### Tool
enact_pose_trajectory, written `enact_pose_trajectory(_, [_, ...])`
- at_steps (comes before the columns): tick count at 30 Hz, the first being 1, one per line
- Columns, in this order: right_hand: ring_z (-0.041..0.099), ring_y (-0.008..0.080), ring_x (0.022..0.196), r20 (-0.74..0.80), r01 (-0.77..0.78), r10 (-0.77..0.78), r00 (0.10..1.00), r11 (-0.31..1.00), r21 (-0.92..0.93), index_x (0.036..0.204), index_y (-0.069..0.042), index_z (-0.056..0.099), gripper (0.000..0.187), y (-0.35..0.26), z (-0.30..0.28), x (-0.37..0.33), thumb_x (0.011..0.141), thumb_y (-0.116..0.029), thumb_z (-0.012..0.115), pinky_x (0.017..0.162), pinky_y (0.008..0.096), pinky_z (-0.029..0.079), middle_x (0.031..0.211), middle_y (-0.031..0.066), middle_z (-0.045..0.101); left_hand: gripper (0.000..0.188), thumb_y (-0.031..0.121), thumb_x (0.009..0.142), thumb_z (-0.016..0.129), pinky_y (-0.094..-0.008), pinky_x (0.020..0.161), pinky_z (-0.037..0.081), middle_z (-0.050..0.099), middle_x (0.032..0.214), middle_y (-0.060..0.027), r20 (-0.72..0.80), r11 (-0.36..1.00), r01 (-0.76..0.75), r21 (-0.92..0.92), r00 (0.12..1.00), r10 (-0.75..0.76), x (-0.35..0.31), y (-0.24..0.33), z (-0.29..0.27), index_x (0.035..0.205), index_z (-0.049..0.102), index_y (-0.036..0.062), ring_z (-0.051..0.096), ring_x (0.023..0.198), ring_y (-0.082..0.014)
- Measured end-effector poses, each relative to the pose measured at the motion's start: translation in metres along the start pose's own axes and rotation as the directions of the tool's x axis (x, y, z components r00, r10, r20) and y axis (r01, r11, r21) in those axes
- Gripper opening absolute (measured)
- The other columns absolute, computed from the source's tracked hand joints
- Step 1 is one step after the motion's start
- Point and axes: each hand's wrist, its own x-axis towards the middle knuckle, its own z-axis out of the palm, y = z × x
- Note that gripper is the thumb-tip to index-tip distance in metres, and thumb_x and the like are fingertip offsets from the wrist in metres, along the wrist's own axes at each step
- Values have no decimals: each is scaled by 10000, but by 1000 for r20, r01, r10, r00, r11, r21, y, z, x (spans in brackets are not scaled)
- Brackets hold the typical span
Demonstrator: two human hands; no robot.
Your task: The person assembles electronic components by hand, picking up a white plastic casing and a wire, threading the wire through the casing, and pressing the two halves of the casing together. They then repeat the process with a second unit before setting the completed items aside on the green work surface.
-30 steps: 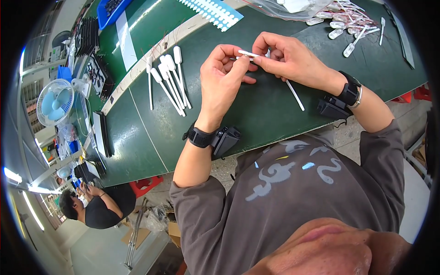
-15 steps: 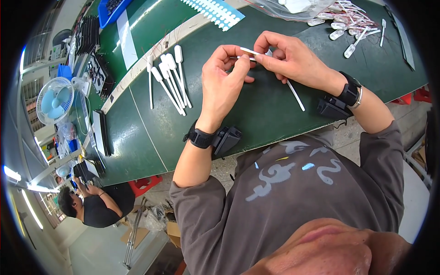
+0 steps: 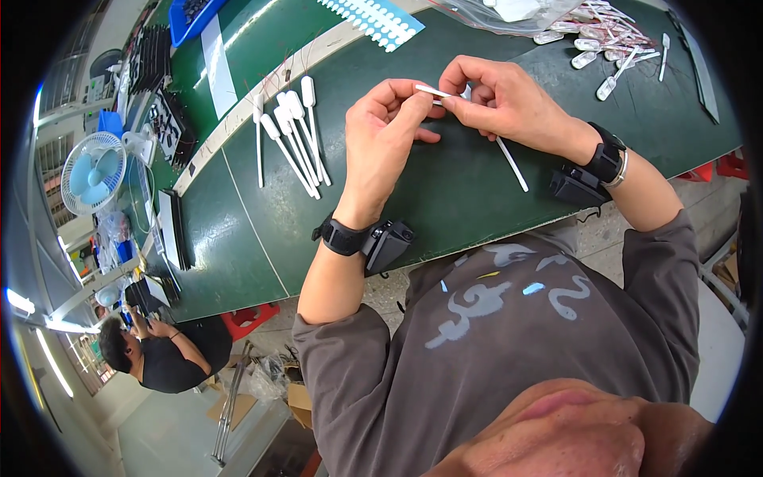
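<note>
Left hand point(image 3: 387, 131) and right hand point(image 3: 501, 99) raised together above the middle of a green table point(image 3: 445, 199), fingertips meeting on a thin white strip point(image 3: 431, 91) — pinched at its left end between left thumb and forefinger, taken at its right end by the right hand's closed fingertips. Both hands closed narrowly on that one small piece, held just clear of the table top. Below the right hand, a second slim white stick point(image 3: 513, 164) lying slanted on the green surface, its upper end hidden behind the fingers; impossible to tell whether touched. To the left, well apart from the hands, a row of white paddle-ended sticks point(image 3: 290, 135) lying side by side, rounded heads toward the far edge. At the far right corner, a loose heap of small white parts point(image 3: 592, 40) with red wire among them, beside a clear plastic bag point(image 3: 509, 16). Near the far edge, a pale blue sheet with rows of white dots point(image 3: 373, 20). Black wristbands on both forearms, each with a small black box attached — left one point(image 3: 385, 242), right one point(image 3: 579, 184). Far left, a small blue desk fan point(image 3: 94, 171); lower left, another person in a dark shirt point(image 3: 159, 358) seated below the table edge.
</note>
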Motion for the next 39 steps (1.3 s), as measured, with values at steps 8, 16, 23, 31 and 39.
enact_pose_trajectory(8, [545,69,493,-8,-18,18,1000,1000,18,930,-33,603,189,2,1,0,892,-217,614,459,226,422,679,0,571,191,136,925,619,-260,661,572,670,943,-63,-23,999,-23,27,999,24,-1,1,1,1014,634,-32,675,877,-134])
enact_pose_trajectory(16, [480,35,472,13,63,-62,998,991,-118,966,-36,555,173,3,2,2,931,-199,602,440,206,357,603,-24,516,172,129,883,638,-235,646,543,669,877,-45,-64,990,-43,132,997,51,-2,-1,3,962,651,-23,628,774,-78])
enact_pose_trajectory(23, [482,37,465,-45,202,-218,975,951,-233,955,-31,570,161,17,4,4,919,-182,613,432,220,346,614,-12,524,177,145,854,649,-209,604,468,662,789,-25,-62,974,-52,221,996,67,-2,-5,2,909,662,-22,586,687,-57])
enact_pose_trajectory(31, [448,32,493,-29,193,-206,978,951,-239,933,-33,577,130,13,3,3,885,-148,615,454,231,328,674,-15,542,185,159,851,653,-210,599,450,663,782,-22,-82,985,-9,174,996,24,-3,-1,3,889,667,-22,573,676,-52])
enact_pose_trajectory(39, [436,61,510,-46,227,-253,966,924,-308,913,-42,572,129,12,5,2,851,-145,620,471,259,329,657,0,520,186,168,848,658,-211,592,437,661,772,-13,-56,972,-42,229,997,56,-1,-6,1,882,672,-14,561,669,-47])
